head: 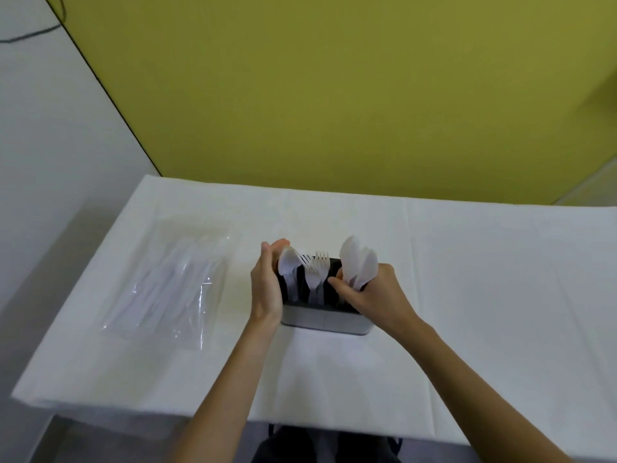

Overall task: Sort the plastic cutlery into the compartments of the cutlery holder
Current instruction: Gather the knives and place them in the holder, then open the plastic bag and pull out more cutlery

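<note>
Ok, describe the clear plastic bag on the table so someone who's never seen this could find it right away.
Start at the white-covered table in front of the yellow wall. Left of the grey cutlery holder that both hands are at, the clear plastic bag lies flat. It alone is see-through and glossy, with white cutlery inside.

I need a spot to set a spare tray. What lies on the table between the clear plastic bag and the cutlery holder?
Bare white tablecloth, by the head view, except the left hand resting against the cutlery holder, right of the clear plastic bag.
</note>
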Demonstrator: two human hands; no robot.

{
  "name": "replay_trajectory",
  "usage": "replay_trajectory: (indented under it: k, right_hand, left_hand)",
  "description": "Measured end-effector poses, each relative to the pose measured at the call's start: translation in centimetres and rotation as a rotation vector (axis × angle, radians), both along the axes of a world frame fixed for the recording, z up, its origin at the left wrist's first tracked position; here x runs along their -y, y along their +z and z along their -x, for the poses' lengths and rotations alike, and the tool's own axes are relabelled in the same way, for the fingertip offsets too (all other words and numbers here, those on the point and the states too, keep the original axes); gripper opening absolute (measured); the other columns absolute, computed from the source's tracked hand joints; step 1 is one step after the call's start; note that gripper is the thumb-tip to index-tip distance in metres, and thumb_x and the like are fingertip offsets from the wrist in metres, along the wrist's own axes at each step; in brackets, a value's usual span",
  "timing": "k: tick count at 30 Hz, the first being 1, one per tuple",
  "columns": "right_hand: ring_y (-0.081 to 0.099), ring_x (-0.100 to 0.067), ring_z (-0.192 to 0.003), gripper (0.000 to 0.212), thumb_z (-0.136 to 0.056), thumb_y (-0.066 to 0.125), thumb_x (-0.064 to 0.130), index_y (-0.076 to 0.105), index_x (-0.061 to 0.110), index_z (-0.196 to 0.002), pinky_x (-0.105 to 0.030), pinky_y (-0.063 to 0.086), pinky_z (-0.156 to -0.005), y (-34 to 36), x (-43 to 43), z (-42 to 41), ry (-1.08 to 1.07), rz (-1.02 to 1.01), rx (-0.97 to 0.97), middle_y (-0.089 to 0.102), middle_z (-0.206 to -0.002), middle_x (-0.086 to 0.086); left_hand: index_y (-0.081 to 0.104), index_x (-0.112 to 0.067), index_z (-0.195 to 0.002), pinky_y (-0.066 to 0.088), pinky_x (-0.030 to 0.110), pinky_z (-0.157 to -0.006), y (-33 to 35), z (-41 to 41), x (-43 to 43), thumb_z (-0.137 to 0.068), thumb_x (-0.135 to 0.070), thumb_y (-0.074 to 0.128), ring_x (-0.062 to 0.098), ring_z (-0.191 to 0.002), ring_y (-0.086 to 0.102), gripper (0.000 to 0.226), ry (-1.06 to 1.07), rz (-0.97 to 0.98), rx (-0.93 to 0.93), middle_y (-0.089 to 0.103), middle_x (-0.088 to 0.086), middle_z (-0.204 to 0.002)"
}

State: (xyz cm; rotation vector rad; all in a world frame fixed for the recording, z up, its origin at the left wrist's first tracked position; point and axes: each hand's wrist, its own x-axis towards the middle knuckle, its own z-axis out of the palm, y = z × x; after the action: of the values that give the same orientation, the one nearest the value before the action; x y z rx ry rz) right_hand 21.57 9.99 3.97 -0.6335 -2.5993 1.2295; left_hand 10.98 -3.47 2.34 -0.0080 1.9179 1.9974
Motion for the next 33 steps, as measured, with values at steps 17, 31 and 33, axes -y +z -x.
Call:
replay_trajectory:
  k: [17, 31, 33]
  right_hand:
    - [0.055, -0.01, -0.089, 0.045, -0.084, 0.064, 0.043, 0.053, 0.019, -0.12, -0.025, 0.044, -0.081, 0.3, -0.3, 0.2, -0.139, -0.164, -0.111, 0.053, -0.117, 0.01]
    - [0.06, -0.005, -0.088, 0.043, -0.103, 0.024, 0.039, 0.064, 0.031, -0.09, -0.026, 0.042, -0.088, -4.4, 2.5, -1.6, -0.682, 0.882, -0.182, 0.067, -0.095, 0.007]
    - [0.06, -0.007, -0.092, 0.042, -0.103, 0.024, 0.039, 0.064, 0.032, -0.092, -0.027, 0.043, -0.091, -3.8, 1.6, -0.5, -0.654, 0.875, -0.213, 0.068, -0.096, 0.009]
  left_hand:
    - [0.065, -0.016, -0.111, 0.043, 0.023, -0.097, -1.6, 0.2, 0.8, -0.104, -0.04, 0.017, 0.014, -0.111, 0.06, 0.054, -0.064, -0.07, 0.022, 0.068, 0.004, -0.117]
    - [0.06, -0.01, -0.128, 0.037, 0.044, -0.11, -3.9, -1.2, 0.9, -0.087, -0.045, 0.038, 0.022, -0.125, 0.053, 0.058, -0.061, -0.114, 0.132, 0.062, 0.007, -0.129]
    - [0.06, -0.011, -0.128, 0.039, 0.037, -0.108, -3.5, -0.2, 0.3, -0.09, -0.042, 0.036, 0.019, -0.124, 0.054, 0.054, -0.064, -0.119, 0.079, 0.063, 0.005, -0.129]
